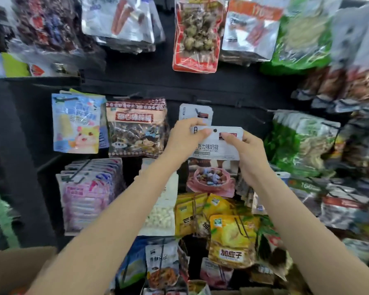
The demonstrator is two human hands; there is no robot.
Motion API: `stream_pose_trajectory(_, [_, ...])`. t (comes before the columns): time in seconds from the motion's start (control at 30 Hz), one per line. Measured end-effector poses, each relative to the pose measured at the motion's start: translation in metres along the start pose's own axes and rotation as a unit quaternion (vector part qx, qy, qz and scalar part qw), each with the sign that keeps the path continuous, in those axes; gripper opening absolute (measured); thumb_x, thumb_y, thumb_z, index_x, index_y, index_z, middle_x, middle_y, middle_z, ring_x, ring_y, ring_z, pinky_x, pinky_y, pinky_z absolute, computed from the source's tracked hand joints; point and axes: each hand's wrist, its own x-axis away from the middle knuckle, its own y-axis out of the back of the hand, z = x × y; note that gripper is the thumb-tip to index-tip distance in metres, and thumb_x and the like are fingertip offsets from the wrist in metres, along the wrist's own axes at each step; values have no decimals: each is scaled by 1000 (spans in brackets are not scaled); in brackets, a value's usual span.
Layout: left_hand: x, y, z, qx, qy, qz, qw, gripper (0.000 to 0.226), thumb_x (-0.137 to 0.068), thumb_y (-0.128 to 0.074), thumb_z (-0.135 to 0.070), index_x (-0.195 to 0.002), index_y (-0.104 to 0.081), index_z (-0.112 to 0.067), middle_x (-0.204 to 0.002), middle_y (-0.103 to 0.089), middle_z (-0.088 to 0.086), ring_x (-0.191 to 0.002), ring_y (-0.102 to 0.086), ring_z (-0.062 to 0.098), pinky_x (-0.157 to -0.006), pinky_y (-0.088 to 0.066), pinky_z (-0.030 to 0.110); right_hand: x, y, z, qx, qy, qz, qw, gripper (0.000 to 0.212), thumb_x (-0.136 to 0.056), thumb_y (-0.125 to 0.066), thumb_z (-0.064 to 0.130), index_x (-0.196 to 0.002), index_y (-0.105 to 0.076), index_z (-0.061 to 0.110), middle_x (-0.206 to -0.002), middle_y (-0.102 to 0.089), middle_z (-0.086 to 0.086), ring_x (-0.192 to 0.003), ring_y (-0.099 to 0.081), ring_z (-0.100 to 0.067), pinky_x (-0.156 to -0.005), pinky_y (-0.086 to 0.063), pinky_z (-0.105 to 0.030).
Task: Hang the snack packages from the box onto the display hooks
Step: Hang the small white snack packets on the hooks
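**Pouch held up to the rack, hole not yet on the hook**

Both hands have the white snack pouch (216, 154) raised in front of the black display wall. The left hand (186, 138) pinches its top-left corner between thumb and fingers; the right hand (246, 150) grips the right edge, thumb lying across the header just beside the round hang hole (215, 130). A matching pouch (195, 112) already hangs directly behind and above it, presumably on the target hook, though the hook itself is too dark to make out.

The pouch looks light and floppy, a slick film bag with loose contents low down, so the body will likely sag and swing. The flat sealed header seems the stiffest part; holding it either side of the hole, as now, should keep the hole steady. The cardboard box (13, 271) sits at lower left.
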Motion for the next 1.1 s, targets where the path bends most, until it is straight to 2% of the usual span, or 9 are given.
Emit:
stream_pose_trajectory(0.07, [-11,-33,-10,2,4,3,1000,4,-90,-61,-21,-94,-63,-19,-104,-60,-7,-96,-51,7,-76,-38,21,-11,31,0,2,-1,-16,1000,9,-85,-68,13,-78,-71,17,-76,-71,-4,-66,-65,-20,-48,-50,-25])
stream_pose_trajectory(0.2, [-37,-91,-23,42,24,-5,999,8,-89,-63,-17,-96,-66,-14,-92,-60,-6,-91,-55,12,-80,-43,25,-34,75,-2,-20,-36,-60,997,10,-85,-68,15,-75,-68,14,-63,-66,2,-54,-62,-14,-42,-46,-21])
stream_pose_trajectory(0.33, [-67,-132,-25,14,40,-22,999,6,-87,-64,-20,-91,-66,-16,-100,-62,-1,-95,-57,16,-79,-42,24,-63,106,-5,-36,-66,-91,993,14,-83,-70,17,-70,-67,14,-68,-65,-5,-62,-61,-24,-52,-50,-29])
stream_pose_trajectory(0.53, [-94,-158,-19,-8,61,-25,998,10,-89,-63,-19,-94,-66,-12,-93,-61,-1,-85,-55,13,-66,-44,23,-94,125,-11,-19,-72,-85,994,18,-85,-69,15,-67,-64,15,-64,-63,-4,-58,-61,-21,-44,-48,-23])
stream_pose_trajectory(0.7, [-99,-163,-10,7,45,-42,998,8,-89,-62,-20,-92,-66,-14,-90,-61,-5,-87,-58,13,-77,-48,28,-105,132,-22,-34,-44,-66,996,13,-86,-67,14,-73,-66,14,-66,-65,-3,-55,-63,-15,-44,-49,-22])
stream_pose_trajectory(0.87, [-109,-167,-2,-3,44,-49,998,6,-89,-62,-21,-90,-66,-16,-88,-62,-6,-85,-58,10,-73,-47,24,-119,135,-34,-23,-41,-55,997,14,-87,-66,13,-74,-65,13,-69,-65,-6,-57,-64,-17,-44,-50,-24])
stream_pose_trajectory(0.97, [-122,-169,3,-23,51,-62,997,3,-89,-62,-17,-89,-65,-16,-84,-58,-12,-84,-55,8,-66,-43,18,-140,136,-41,18,-14,-56,998,7,-86,-66,9,-79,-65,12,-76,-66,-6,-67,-64,-18,-51,-52,-26])
stream_pose_trajectory(1.0, [-128,-169,5,-35,51,-65,996,3,-88,-62,-16,-90,-65,-16,-84,-57,-12,-84,-54,8,-65,-42,18,-150,136,-43,56,11,-61,996,4,-85,-67,8,-85,-66,12,-82,-66,-5,-73,-63,-16,-55,-52,-22])
stream_pose_trajectory(1.1, [-150,-169,11,-95,44,-64,992,9,-88,-62,-12,-96,-66,-13,-89,-58,-7,-85,-52,9,-68,-40,19,-182,134,-48,212,100,-63,970,20,-81,-69,6,-100,-67,14,-98,-66,3,-88,-58,-8,-66,-41,-7])
